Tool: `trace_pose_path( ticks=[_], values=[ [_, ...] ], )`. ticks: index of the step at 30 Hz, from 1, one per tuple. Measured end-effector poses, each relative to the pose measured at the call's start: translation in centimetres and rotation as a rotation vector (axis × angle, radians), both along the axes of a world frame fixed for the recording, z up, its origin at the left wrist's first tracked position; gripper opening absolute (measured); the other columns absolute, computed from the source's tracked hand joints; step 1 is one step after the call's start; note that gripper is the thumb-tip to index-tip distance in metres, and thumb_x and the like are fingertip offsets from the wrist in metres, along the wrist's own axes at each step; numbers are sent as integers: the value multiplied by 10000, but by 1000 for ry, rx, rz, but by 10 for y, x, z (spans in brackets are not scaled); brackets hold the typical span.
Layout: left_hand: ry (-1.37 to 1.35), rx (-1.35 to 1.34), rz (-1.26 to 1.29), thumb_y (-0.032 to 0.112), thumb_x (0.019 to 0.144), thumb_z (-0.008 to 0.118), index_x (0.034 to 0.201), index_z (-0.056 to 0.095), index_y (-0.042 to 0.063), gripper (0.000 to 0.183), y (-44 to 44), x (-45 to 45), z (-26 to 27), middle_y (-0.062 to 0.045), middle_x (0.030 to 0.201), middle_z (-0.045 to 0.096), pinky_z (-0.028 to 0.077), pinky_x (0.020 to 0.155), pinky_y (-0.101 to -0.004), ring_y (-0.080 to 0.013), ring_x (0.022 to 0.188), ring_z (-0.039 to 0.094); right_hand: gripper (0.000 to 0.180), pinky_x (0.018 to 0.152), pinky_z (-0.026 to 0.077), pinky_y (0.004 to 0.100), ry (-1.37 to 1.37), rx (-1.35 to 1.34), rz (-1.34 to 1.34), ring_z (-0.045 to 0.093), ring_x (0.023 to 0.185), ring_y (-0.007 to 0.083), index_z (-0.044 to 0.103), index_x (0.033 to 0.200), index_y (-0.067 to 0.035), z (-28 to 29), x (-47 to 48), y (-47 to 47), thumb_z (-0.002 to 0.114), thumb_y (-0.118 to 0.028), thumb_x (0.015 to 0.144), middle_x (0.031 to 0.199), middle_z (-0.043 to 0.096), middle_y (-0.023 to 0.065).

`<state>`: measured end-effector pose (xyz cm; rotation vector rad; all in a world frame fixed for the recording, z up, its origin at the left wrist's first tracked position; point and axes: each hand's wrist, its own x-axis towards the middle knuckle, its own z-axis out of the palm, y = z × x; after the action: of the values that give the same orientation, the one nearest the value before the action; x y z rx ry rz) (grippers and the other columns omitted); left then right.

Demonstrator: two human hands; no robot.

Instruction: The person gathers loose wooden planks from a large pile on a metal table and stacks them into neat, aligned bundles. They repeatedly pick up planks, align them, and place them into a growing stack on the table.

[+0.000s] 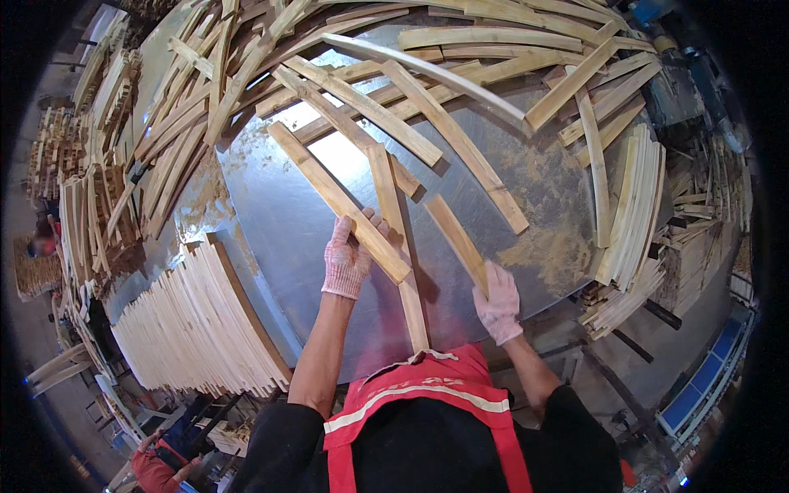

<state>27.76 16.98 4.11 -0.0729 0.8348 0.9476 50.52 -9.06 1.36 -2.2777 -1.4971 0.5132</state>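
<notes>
My left hand [352, 252], in a pinkish knitted work glove, grips a wooden strip [333, 194] that slants above the metal tabletop [277, 203]. In my gloved right hand [498, 302] is a shorter-looking wooden strip [457, 237], tilted up and to the left. Between my hands another wooden strip [394, 215] runs down to the front of my red apron [425, 382]. Several loose strips lie just beyond, among them a long one [456, 148] pointing to the right. My left fingers partly hide behind the strip they hold.
A tight row of wooden strips [197, 320] stands at the left of the table. Jumbled strips [493, 37] cover the far side, with sawdust [542, 246] at the right. A stack of strips [635, 209] sits on the right edge. Another person [160, 462] is at lower left.
</notes>
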Motion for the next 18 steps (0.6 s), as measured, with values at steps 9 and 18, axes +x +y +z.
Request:
trace_pose_path(
  ticks=[9,18],
  values=[
    [219,287,-326,196,1048,573,1237,508,74,233,-22,-28,11,-107,1071,617,556,895,-424,-251,967,630,720,1091,455,486,109,-292,-19,541,1262,425,393,1541,-61,10,-103,170,615,-412,953,1540,434,232],
    [409,688,-883,148,886,798,1585,356,32,835,-146,-9,22,-165,1528,475,396,1126,-362,-280,1343,503,870,995,532,468,346,-149,-395,644,1137,403,334,1591,-104,94,-45,117,707,-282,825,1465,522,256]
  ],
)
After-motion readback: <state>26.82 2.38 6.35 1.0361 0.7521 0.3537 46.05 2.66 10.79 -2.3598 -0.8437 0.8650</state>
